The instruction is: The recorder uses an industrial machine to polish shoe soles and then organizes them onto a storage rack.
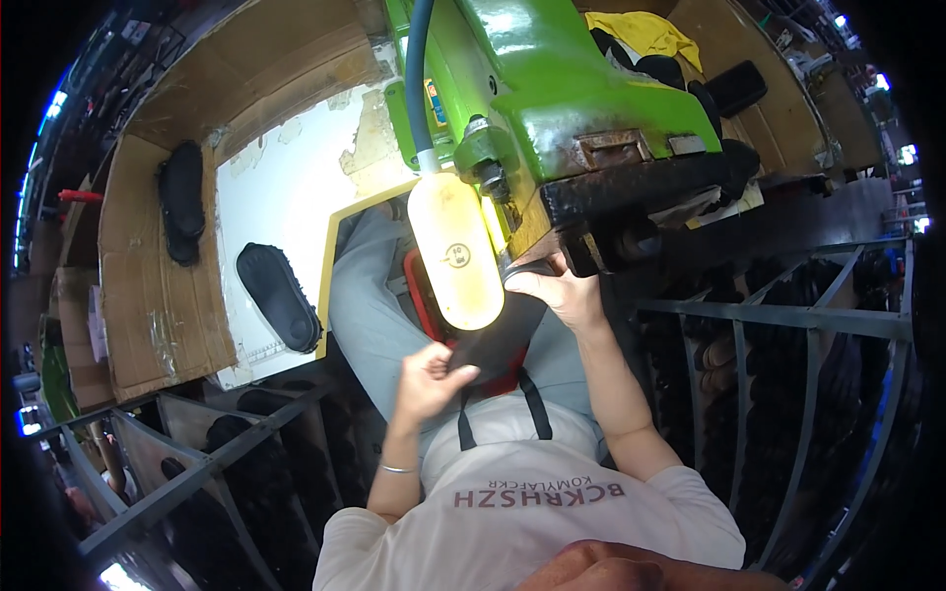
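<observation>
A black shoe sole is held in front of my lap, below the green machine. My left hand is closed on its near left end, thumb on top. My right hand grips its far right end close under the machine's dark head. A lit yellow lamp on a blue-grey hose hangs over part of the sole and hides some of it. Another black sole lies on the white board to the left.
Cardboard walls border the white board, with black soles against them. A yellow cloth and dark pieces sit behind the machine at right. Metal racks filled with dark soles stand on both sides of me.
</observation>
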Available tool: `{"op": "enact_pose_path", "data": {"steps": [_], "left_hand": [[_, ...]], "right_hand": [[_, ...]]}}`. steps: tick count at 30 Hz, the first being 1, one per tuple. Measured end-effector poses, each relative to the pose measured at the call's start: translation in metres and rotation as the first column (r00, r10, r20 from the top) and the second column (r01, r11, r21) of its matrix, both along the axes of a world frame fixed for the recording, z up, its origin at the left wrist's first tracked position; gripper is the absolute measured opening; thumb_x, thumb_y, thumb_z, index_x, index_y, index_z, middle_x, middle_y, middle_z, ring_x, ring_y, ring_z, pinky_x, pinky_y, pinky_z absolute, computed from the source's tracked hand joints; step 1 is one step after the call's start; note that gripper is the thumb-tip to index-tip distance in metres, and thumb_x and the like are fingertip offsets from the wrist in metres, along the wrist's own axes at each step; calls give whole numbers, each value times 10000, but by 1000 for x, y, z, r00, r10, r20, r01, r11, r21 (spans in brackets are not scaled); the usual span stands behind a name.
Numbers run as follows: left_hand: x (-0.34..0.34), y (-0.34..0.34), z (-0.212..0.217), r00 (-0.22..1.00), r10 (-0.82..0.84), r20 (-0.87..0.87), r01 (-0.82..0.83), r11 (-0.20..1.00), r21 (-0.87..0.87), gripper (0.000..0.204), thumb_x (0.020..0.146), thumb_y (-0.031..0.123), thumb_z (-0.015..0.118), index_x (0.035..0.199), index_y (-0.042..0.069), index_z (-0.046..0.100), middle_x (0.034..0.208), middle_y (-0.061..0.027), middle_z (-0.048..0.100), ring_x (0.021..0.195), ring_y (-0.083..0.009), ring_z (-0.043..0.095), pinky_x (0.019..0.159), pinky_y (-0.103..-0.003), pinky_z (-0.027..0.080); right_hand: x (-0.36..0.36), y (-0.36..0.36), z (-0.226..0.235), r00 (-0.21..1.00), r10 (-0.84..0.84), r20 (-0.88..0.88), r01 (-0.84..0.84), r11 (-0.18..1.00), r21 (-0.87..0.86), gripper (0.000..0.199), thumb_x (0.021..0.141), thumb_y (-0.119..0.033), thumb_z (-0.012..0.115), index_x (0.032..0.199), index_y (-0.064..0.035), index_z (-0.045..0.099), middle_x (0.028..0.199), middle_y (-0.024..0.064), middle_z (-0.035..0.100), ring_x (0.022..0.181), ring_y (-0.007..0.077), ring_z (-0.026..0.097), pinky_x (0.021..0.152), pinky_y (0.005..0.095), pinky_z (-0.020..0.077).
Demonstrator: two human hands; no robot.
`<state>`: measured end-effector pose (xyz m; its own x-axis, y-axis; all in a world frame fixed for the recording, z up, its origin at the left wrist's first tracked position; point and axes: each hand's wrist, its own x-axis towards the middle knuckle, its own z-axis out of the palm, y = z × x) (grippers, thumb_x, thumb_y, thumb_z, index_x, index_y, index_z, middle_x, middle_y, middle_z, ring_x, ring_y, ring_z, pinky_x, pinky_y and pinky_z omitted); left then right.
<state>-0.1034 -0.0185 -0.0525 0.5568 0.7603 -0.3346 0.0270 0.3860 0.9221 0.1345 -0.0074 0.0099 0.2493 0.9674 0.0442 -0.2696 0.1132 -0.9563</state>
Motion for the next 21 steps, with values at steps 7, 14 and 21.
{"op": "enact_pose_path", "data": {"steps": [7,14,21], "left_hand": [[64,-37,0,990,-89,-113,112,971,210,228,755,87,747,923,-22,637,701,-8,645,536,-28,514,481,-202,422],[88,-3,16,999,41,9,-41,896,442,320,799,-15,674,1077,-40,517,930,-106,663,788,-110,622,678,-232,520],[115,-31,15,919,249,307,-341,892,296,301,889,26,540,1154,-11,401,1054,-91,540,936,-138,556,814,-266,464]], "right_hand": [[0,-11,2,992,-105,64,105,995,3,477,652,18,781,1038,1,501,833,49,625,765,73,596,646,193,467],[12,-26,-12,958,-244,152,243,970,23,408,682,-18,787,930,-41,463,795,8,541,660,32,505,556,177,416],[21,-35,12,896,-68,439,62,998,29,434,714,-154,769,1067,-9,564,710,42,600,641,87,547,600,233,449]]}}
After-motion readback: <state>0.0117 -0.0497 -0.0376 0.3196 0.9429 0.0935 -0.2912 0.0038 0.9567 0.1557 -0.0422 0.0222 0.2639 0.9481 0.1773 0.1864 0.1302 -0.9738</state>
